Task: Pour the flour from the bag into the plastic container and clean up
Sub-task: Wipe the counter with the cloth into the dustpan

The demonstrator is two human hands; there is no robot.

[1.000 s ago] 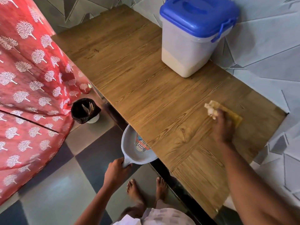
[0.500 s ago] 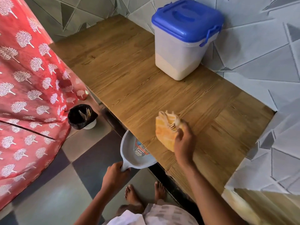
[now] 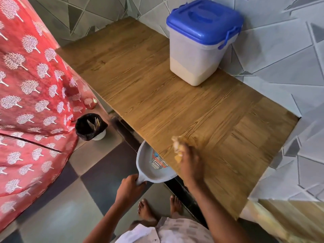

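Head view: the right hand bunches a yellow cloth at the near edge of the wooden counter; the cloth is blurred and mostly hidden under curled fingers. The left hand wraps closed around the handle of a grey dustpan, whose far side tucks under the counter edge. The plastic container, blue lid on, flour low inside, stands at 1 o'clock by the tiled wall. A small bin sits at 10 o'clock, partly behind the red curtain.
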